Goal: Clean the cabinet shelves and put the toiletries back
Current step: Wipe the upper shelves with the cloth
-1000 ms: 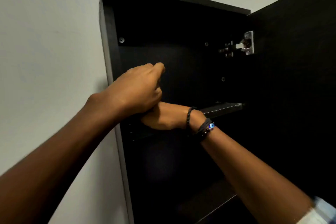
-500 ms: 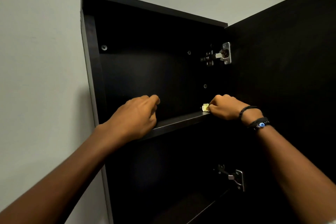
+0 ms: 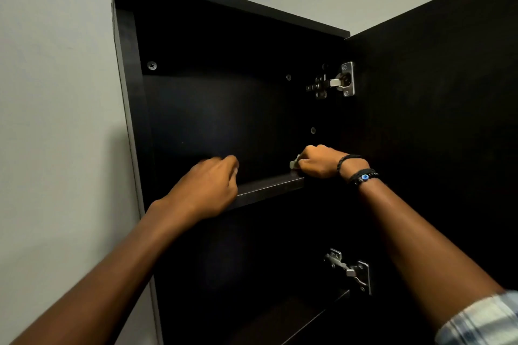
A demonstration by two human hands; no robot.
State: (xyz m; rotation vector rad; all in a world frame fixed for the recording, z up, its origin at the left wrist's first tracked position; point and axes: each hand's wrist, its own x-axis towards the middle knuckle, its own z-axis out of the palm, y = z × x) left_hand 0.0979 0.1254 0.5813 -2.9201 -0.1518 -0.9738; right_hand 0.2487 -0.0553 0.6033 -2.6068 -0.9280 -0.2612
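Note:
A black wall cabinet [image 3: 196, 109] hangs open with bare dark shelves. My right hand [image 3: 319, 161] grips a small pale cloth [image 3: 294, 163] and holds it against the right end of the upper shelf [image 3: 269, 186]. My left hand [image 3: 207, 187] lies over the front edge of that shelf at its left part, fingers curled; whether it holds anything is hidden. No toiletries are in view.
The cabinet door [image 3: 437, 120] stands open at the right on two metal hinges [image 3: 340, 82]. A lower shelf [image 3: 294, 316] shows at the bottom. A pale wall [image 3: 56, 120] lies left of the cabinet.
My right hand came out from under the left hand and moved along the shelf to its right end with the cloth. My left hand dropped onto the shelf's front edge.

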